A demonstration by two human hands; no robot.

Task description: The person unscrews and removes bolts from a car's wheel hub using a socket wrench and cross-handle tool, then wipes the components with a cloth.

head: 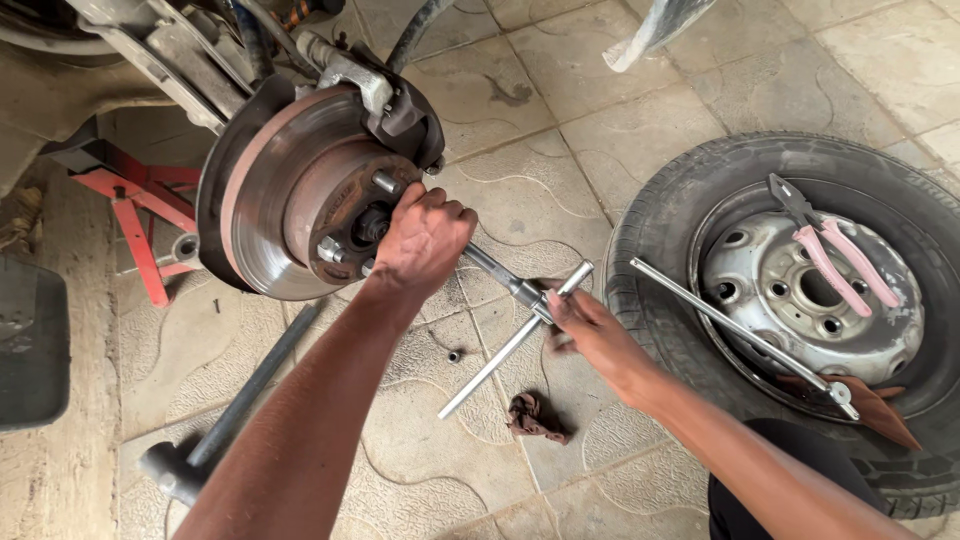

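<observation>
My left hand (pixel 425 240) is wrapped around the socket end of a chrome cross wrench (pixel 515 340), pressing it against the rusty wheel hub (pixel 340 205) with its studs. My right hand (pixel 585 325) grips the wrench at its crossing point, a short way out from the hub. Behind the hub are the brake disc (pixel 265 200) and a grey caliper (pixel 395 110). The wrench's long bar slants down toward the floor.
A removed wheel (pixel 800 290) lies flat at right, with pink-handled pliers (pixel 835 250) and a long metal bar (pixel 740 335) on it. On the paved floor lie a small nut (pixel 455 355), a brown rag (pixel 535 418) and a black hammer (pixel 230 420). A red jack stand (pixel 135 215) stands at left.
</observation>
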